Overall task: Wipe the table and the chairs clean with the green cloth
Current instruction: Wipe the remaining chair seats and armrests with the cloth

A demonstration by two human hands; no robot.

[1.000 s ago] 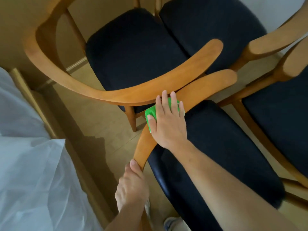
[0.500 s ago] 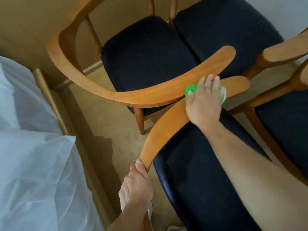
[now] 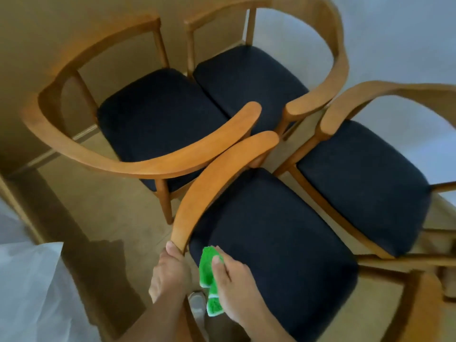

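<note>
Beside crowding chairs [image 3: 158,119], left hand [image 3: 170,275] clamped on armrest [image 3: 214,183], right hand [image 3: 234,285] clutching green cloth [image 3: 208,270].

Soft, even daylight lit the scene, a dark shadow fell on the tan tiled floor [image 3: 106,248], motion blur smeared the frame, and wide-angle distortion bent the edges.

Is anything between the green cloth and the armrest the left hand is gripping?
Nothing visible. The green cloth, held in the right hand, sits beside the left hand, which grips the wooden armrest at its near end; the rest of the armrest lies bare ahead.
</note>
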